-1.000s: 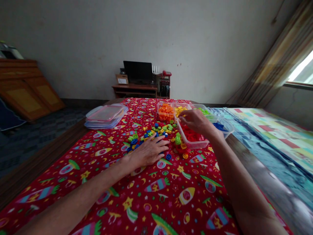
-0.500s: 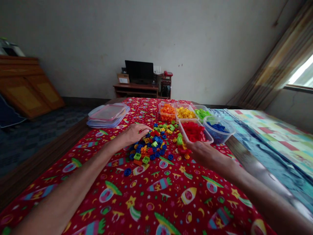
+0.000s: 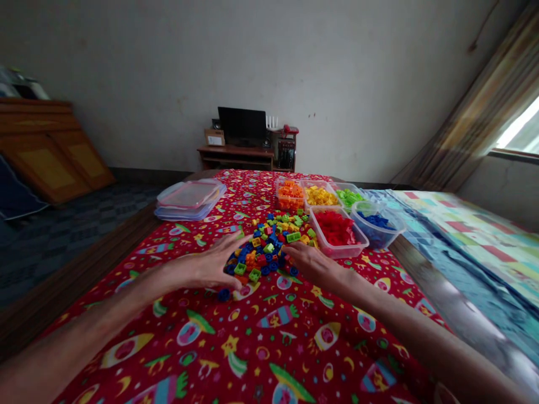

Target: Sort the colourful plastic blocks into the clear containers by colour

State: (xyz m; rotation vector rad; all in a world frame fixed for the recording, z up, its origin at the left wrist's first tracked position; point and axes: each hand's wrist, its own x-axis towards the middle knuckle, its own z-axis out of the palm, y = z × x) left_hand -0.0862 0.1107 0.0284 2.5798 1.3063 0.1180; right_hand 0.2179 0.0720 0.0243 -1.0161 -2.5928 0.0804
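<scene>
Mixed toy building blocks [image 3: 269, 248] in blue, green, yellow, orange and red lie in a loose pile on the red patterned tablecloth [image 3: 269, 348]. My left hand [image 3: 213, 262] is at the pile's left edge, thumb and fingers spread apart around that side, holding nothing. Just in front of its thumb lies a blue round block [image 3: 223, 294]. On the pile's right side, my right hand [image 3: 309, 260] has its fingers stretched out low against the blocks, with no piece visible in it; the fingertips are partly hidden.
Beyond my right hand stand a tub of red blocks [image 3: 343, 252], a round tub of blue blocks [image 3: 381, 240], and tubs of orange [image 3: 290, 205], yellow [image 3: 306, 184] and green blocks [image 3: 345, 187]. Stacked lids [image 3: 185, 213] lie at the left. A bed [image 3: 475, 241] adjoins the table's right side.
My right hand has come from over the tubs down to the pile's right side, and loose blocks there have shifted left. My left hand has moved off the pile to its left edge and spread.
</scene>
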